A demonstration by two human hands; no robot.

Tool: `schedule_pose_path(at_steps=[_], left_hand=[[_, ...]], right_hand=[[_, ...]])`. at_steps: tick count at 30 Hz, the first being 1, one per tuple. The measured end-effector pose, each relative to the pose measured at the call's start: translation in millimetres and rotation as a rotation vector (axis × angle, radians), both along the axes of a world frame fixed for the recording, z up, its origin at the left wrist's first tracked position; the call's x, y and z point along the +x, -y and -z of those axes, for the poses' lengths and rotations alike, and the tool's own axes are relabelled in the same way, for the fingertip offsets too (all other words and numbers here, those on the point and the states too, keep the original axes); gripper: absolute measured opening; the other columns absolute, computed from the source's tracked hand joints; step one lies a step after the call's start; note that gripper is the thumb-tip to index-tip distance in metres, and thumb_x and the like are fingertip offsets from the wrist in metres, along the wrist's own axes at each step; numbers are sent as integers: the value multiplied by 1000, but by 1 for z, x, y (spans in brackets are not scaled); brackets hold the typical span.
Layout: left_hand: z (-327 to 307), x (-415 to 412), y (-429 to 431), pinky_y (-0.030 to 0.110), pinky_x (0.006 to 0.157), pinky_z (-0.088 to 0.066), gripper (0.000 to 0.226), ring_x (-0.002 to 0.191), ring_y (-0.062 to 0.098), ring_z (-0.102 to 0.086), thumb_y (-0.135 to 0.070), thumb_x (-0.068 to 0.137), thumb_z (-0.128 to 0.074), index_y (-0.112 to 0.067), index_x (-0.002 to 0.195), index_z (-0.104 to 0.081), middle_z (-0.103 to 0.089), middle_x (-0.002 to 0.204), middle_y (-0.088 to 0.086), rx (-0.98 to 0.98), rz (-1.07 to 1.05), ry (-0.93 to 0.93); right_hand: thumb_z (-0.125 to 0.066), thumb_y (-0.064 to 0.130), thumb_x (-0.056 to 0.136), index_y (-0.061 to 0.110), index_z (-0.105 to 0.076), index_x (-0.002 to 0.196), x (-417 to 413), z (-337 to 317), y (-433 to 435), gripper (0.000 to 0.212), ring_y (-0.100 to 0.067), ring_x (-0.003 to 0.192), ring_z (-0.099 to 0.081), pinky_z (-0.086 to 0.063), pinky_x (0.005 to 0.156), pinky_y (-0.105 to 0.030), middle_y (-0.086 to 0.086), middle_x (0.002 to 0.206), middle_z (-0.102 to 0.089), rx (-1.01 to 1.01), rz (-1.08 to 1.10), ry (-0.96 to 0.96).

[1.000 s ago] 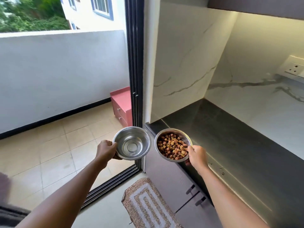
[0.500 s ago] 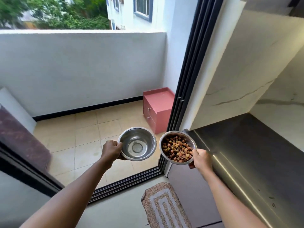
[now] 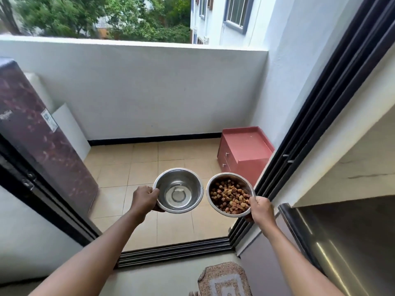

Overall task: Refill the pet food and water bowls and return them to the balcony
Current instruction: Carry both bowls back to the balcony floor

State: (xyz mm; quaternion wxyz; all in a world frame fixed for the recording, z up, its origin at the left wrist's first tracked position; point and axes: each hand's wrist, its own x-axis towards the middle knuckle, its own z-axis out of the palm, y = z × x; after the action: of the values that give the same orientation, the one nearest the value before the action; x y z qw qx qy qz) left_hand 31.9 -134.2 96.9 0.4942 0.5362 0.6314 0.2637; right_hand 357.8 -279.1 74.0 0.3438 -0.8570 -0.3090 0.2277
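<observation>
While we stand at the sliding-door track (image 3: 175, 251), we carry both bowls in the air ahead of us, side by side and just apart, with the balcony tiles (image 3: 128, 167) below them. Our left hand (image 3: 145, 198) pinches the near-left rim of the water bowl (image 3: 178, 190), thumb on top of the rim and fingers curled underneath. Our right hand (image 3: 261, 210) grips the near-right rim of the food bowl (image 3: 230, 194) the same way, thumb on the rim and fingers hidden below.

We judge the step in hand to be the carry out to the balcony, with the refill done: kibble (image 3: 229, 196) fills the food bowl, and the water bowl shows a faint sheen, though we cannot tell its level. To do this well, we step over the raised track without looking away from the rims, hold both rims level because a one-sided pinch lets a bowl tip away from the thumb, and lower each bowl flat onto the tiles before we let go. The pink cabinet (image 3: 245, 150) stands to the right, so we set them down short of it.

Both bowls point their mouths upward, roughly level. Being round, neither has a long axis to line up.
</observation>
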Motion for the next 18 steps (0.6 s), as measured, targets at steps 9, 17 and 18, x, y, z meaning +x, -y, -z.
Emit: schedule_pose_path(at_steps=[9,17,18], left_hand=[[9,-4,-83,59,57,-61,28,50,39,-71,-2,89,-55,23,75,-58,-56,66,18,12,-131,27],[22,-22,-171,60,55,-61,30,50,40,-71,-1,89,-55,12,62,-55,-51,61,14,12,-148,14],[24,-24,-182,60,55,-61,30,50,40,-71,0,89,-54,17,65,-55,-52,62,14,5,-144,25]], right_hand=[[-42,47,86,2,-59,63,37,38,-126,54,-41,58,-71,-59,53,-60,-24,65,-68,55,-140,-33],[-48,32,94,3,-57,65,4,11,-213,42,-33,50,-72,-59,43,-43,-21,67,-66,7,-146,-35],[-50,22,98,-2,-59,69,0,11,-222,40,-31,47,-72,-56,39,-36,-22,69,-67,3,-135,-53]])
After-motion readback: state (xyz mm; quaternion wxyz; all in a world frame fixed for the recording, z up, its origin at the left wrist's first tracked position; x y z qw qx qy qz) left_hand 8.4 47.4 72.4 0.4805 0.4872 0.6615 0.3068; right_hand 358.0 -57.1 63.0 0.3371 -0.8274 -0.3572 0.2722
